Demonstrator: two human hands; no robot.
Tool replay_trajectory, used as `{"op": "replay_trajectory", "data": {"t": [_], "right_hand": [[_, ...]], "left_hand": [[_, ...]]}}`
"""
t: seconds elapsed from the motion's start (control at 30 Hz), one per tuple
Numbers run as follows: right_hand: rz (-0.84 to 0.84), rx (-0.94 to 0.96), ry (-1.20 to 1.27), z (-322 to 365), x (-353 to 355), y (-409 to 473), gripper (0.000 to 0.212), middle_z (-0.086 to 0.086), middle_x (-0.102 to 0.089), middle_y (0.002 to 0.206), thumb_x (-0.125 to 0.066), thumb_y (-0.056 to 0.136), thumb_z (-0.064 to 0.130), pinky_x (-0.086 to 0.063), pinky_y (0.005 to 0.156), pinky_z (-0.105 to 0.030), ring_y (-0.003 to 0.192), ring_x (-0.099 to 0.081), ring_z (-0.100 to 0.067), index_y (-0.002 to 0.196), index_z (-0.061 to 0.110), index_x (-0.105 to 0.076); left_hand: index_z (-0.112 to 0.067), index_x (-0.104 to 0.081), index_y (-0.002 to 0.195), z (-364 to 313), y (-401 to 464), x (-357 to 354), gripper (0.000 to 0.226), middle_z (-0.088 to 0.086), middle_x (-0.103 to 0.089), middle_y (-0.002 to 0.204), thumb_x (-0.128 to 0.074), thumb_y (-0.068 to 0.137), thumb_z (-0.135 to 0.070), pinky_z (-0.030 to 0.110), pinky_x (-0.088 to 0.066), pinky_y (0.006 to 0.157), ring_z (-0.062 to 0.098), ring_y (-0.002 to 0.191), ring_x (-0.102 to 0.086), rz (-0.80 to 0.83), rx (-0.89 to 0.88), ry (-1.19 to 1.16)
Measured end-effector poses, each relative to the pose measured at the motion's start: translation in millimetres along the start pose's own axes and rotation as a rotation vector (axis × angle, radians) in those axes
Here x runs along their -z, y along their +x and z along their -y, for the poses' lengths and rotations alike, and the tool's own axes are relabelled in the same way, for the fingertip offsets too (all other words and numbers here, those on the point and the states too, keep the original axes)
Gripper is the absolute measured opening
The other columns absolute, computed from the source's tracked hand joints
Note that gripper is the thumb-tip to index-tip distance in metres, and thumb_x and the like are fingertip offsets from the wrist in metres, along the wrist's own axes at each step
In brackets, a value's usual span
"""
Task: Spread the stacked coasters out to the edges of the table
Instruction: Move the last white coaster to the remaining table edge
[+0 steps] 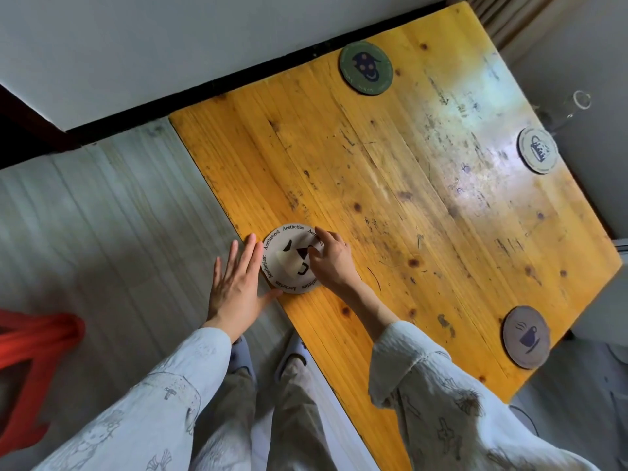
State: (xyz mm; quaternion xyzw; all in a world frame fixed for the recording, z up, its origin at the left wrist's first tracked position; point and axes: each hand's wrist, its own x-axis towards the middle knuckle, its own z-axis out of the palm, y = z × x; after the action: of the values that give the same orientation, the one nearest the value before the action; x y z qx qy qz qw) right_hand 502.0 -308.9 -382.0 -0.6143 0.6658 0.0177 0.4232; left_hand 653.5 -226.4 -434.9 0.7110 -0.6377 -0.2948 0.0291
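A round beige coaster [287,258] printed with "Aesthetics" lies at the left edge of the yellow wooden table [390,185]. My right hand [331,258] rests its fingertips on the coaster's right side. My left hand [238,283] is flat and open beside the table edge, its thumb touching the coaster's near rim. Three more coasters lie apart: a green one [366,67] at the far edge, a pale one [537,150] at the right edge, and a grey one with a cup drawing [526,336] near the right front corner.
A red stool [30,362] stands on the floor to the left. A clear glass vessel [571,108] stands just past the table's far right edge. A white wall with a dark baseboard runs behind the table. My slippered feet are below the table's left edge.
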Motion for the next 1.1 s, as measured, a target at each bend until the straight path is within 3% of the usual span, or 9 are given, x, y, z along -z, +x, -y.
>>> {"op": "replay_trajectory", "data": {"t": [0.33,0.83,1.1], "right_hand": [[0.012,-0.008,0.100,-5.3,3.1,-3.2,0.045,-0.014,-0.039,0.146,-0.037,0.096,0.015,-0.035,0.111,-0.050,0.133,-0.036,-0.032,0.140,0.011,-0.035],[-0.008,0.024,0.121,-23.1,3.7,-8.8,0.039,-0.014,-0.044,0.141,-0.041,0.096,0.018,-0.042,0.106,-0.046,0.128,-0.042,-0.031,0.133,0.007,-0.046],[-0.011,0.042,0.138,-34.1,1.8,-12.1,0.039,-0.013,-0.043,0.142,-0.043,0.096,0.019,-0.040,0.107,-0.042,0.129,-0.040,-0.029,0.132,0.006,-0.048]], "left_hand": [[-0.018,-0.004,0.145,-8.9,-0.8,5.2,0.089,0.001,0.005,0.158,-0.053,0.080,-0.053,0.053,-0.008,0.117,0.026,0.145,0.007,0.007,0.037,0.020],[-0.029,-0.002,0.145,-14.8,-0.9,7.5,0.088,0.000,0.010,0.157,-0.053,0.079,-0.056,0.054,-0.007,0.116,0.030,0.144,0.011,0.057,0.089,0.080],[-0.027,-0.003,0.145,-19.1,-5.8,4.6,0.087,0.005,0.012,0.157,-0.054,0.079,-0.054,0.049,-0.017,0.115,0.032,0.144,0.002,0.076,0.094,0.057]]}}
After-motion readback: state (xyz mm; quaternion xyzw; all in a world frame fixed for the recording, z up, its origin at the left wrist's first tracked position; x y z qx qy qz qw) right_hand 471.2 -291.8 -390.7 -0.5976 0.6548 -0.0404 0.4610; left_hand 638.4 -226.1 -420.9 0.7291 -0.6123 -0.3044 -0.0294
